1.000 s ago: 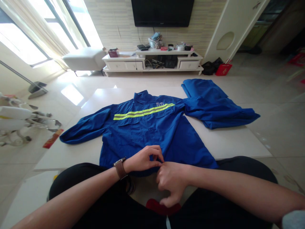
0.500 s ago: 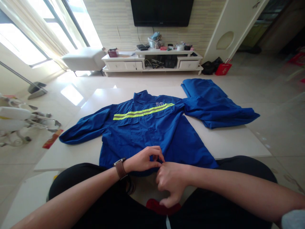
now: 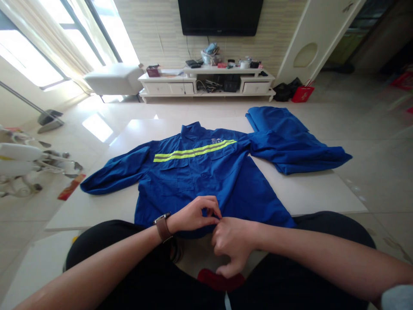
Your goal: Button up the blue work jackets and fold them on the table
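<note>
A blue jacket [image 3: 200, 172] with a yellow-and-grey reflective stripe lies spread on a white table [image 3: 322, 193], its collar away from me. At its lower front edge, my left hand [image 3: 196, 213], with a brown-strapped watch on the wrist, pinches the cloth between thumb and fingers. My right hand [image 3: 234, 241] touches the left fingertips, its fingers curled at the hem; what they grip is hidden. Folded blue cloth [image 3: 277, 118] lies at the table's far right, partly under the jacket's sleeve.
My knees in dark trousers [image 3: 335, 228] flank the near edge. A dark red object [image 3: 221, 280] is below my right hand. Beyond the table stand a white TV cabinet [image 3: 171, 89], a bench [image 3: 112, 80] and a red bag [image 3: 302, 94]. White-framed equipment [image 3: 22, 159] is at left.
</note>
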`<action>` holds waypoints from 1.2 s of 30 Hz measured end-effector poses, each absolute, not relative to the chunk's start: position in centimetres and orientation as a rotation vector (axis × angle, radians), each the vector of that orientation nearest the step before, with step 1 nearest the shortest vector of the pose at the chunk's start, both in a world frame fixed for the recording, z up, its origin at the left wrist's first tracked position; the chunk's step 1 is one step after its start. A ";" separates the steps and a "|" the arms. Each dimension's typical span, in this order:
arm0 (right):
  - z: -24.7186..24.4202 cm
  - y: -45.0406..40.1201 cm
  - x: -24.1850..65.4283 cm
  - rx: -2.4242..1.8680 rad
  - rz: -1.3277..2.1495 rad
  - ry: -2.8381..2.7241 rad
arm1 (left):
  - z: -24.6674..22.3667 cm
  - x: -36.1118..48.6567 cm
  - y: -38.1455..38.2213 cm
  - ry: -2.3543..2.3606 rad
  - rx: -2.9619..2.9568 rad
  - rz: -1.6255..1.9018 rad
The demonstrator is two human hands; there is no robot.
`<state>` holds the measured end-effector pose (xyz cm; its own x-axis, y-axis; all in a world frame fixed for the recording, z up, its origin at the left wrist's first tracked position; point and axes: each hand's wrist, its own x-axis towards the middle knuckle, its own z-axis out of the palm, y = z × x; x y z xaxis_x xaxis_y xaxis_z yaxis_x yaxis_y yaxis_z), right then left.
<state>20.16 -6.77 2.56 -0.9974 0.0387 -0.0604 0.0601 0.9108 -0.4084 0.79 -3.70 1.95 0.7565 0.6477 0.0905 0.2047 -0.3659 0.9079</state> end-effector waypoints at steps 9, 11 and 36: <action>2.7 -6.7 20.1 0.045 -0.660 2.996 | 2.2 1.0 -3.8 0.629 1.927 0.471; 2.7 -6.7 20.1 0.055 -0.664 3.007 | 2.1 0.9 -3.7 0.651 1.915 0.500; 2.5 -6.8 20.2 0.079 -0.654 3.025 | 1.9 0.8 -3.5 0.652 1.909 0.533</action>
<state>20.19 -6.80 2.52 -0.9977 0.0406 -0.0550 0.0597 0.9095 -0.4114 0.84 -3.53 1.87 0.7566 0.6493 0.0774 0.2048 -0.3476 0.9150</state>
